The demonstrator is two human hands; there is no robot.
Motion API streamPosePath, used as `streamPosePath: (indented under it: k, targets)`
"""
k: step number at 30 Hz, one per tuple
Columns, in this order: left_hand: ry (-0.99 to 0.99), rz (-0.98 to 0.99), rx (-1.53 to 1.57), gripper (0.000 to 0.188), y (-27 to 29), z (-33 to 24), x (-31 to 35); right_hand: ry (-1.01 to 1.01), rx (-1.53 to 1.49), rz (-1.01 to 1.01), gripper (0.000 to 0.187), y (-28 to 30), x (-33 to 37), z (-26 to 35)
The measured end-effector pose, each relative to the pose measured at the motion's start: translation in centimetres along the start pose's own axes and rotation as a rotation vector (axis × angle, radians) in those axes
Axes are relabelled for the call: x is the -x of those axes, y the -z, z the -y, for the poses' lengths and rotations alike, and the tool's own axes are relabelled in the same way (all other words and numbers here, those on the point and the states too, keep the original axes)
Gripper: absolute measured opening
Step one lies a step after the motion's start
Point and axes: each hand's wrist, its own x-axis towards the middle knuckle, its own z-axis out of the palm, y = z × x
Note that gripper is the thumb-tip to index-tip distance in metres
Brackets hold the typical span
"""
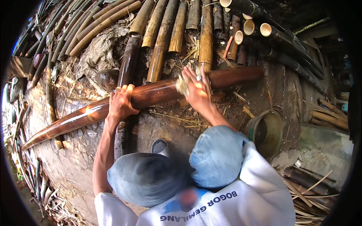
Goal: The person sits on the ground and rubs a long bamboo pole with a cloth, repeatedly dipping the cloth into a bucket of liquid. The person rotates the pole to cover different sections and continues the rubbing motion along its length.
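A long, thick brown bamboo pole (pixel 154 94) lies crosswise in front of me, glossy and wet, running from the lower left to the upper right. My left hand (pixel 122 102) grips it from above left of its middle, thumb and fingers wrapped over its curve. Farther right, my right hand (pixel 197 89) presses a pale, crumpled fibrous wad (pixel 183 85) against the pole's upper surface. Its fingers are a little smeared by motion, and the palm hides part of the wad. Under the pole, near my left hand, passes a dark wet bamboo piece (pixel 127 62).
Several cut bamboo poles (pixel 175 35) lie side by side at the far side, with curved ones (pixel 103 28) at the far left. A round bucket (pixel 277 132) stands right of my knee, by a concrete block (pixel 324 150). Shavings litter the muddy ground (pixel 162 130).
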Motion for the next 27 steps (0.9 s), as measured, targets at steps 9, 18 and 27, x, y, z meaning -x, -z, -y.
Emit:
streamPosePath:
  k: [9, 18, 27]
  targets:
    - [-0.037, 0.250, 0.100, 0.103, 3.3, -0.6, -3.0, -0.114, -0.070, -0.510, 0.062, 1.4, 1.9, -13.0]
    - [-0.157, 0.023, 0.120, 0.105, 4.6, 0.2, -4.6, 0.296, -0.247, -0.236, 0.057, -2.5, -4.3, 5.4]
    - [0.051, -0.376, -0.137, 0.111, -1.7, -3.2, -7.6, -0.476, 0.211, -0.389, 0.052, 3.3, -5.7, -26.5]
